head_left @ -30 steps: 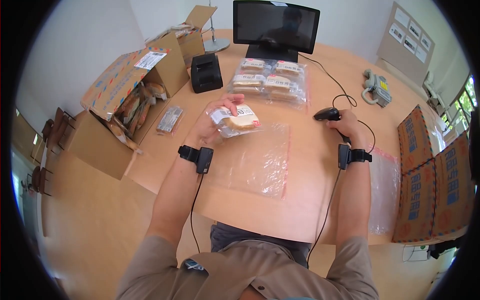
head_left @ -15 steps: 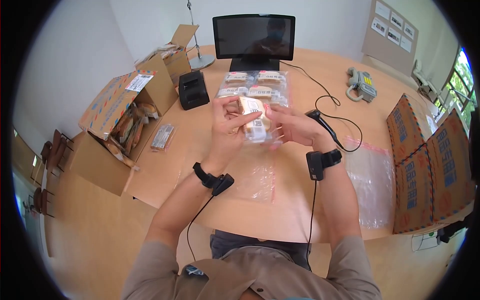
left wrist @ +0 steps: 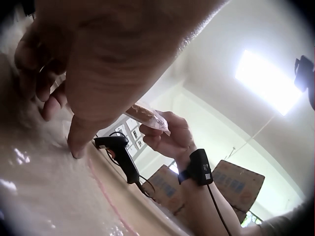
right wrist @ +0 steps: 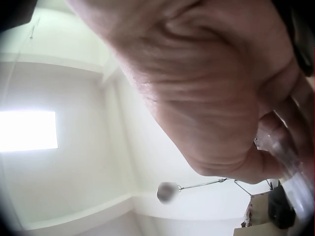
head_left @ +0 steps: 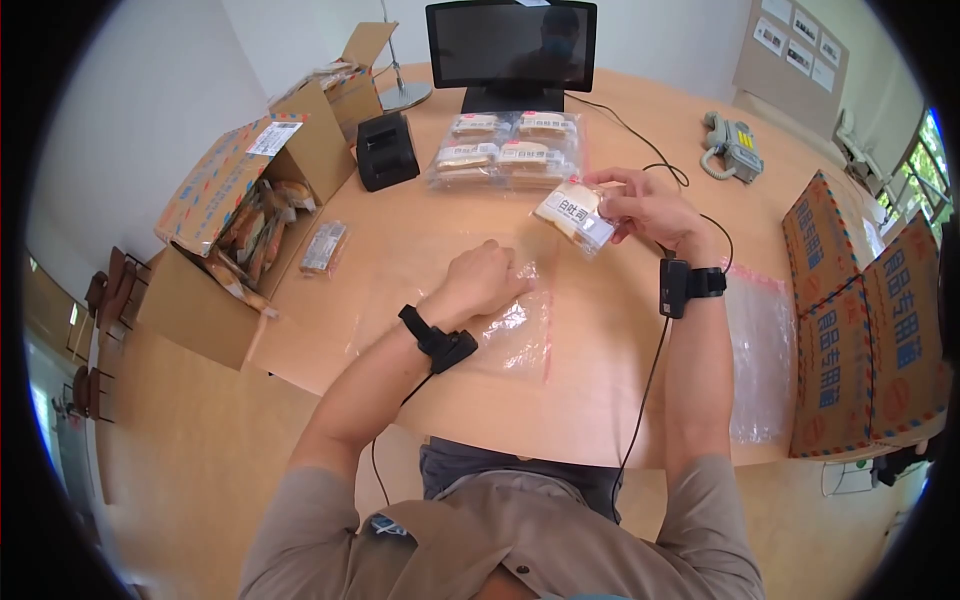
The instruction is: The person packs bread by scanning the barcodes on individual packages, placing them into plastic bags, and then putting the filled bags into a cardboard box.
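Right hand (right wrist: 211, 93), one, bare, large across the upper right; thumb and curled fingers grip a clear plastic wrapper (right wrist: 293, 179). Ceiling light (right wrist: 27, 130), rectangular, lit, far left. Lamp (right wrist: 167, 192), round grey head, thin stem. Cardboard box (right wrist: 258, 209), lower right; black object (right wrist: 281, 209) beside, unidentified.

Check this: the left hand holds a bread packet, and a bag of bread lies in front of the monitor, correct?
Not quite: the head view shows the right hand holding the bread packet. The bag of bread does lie in front of the monitor.
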Available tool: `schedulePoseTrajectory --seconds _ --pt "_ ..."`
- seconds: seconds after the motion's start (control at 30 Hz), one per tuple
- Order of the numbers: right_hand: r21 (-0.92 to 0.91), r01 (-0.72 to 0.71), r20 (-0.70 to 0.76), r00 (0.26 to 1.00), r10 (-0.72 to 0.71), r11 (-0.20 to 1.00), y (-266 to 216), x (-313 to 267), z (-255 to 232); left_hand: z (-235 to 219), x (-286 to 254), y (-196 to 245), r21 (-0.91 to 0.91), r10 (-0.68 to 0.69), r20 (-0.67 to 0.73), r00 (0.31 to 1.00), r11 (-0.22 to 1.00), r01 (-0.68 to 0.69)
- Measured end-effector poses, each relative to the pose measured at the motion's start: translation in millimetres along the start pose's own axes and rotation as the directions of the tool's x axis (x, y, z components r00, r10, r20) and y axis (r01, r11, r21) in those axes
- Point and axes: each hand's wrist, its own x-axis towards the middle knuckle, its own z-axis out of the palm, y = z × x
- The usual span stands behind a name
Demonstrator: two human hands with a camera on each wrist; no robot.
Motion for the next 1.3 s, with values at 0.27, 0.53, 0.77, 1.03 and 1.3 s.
schedulePoseTrajectory --seconds 0.27,0.53,0.77,1.03,1.3 --pt "-0.05 -0.016 0.207 0.978 0.026 0.999 9.3 4.0 -4.2 4.3 3.5 -23.7 -0.142 0.113 -0.033 0.993 0.983 -0.116" --pt "-0.218 -0.063 0.209 0.972 0.109 0.974 20.3 16.7 9.4 -20.2 7.1 -19.9 -0.326 0.072 -0.117 0.991 0.939 -0.107" --pt "0.0 -0.083 0.394 0.916 0.077 0.997 48.5 45.0 44.4 -11.1 6.9 -2.3 -0.287 0.155 -0.24 0.958 0.932 -0.222" --pt "0.121 -0.07 0.315 0.949 0.029 0.99 90.7 73.3 72.8 -15.3 7.9 8.7 -0.249 0.229 -0.302 0.925 0.918 -0.308" --pt "-0.076 0.202 0.071 0.978 -0.197 0.976 84.5 66.2 99.8 -18.6 8.8 1.3 -0.22 0.241 -0.394 0.887 0.912 -0.346"
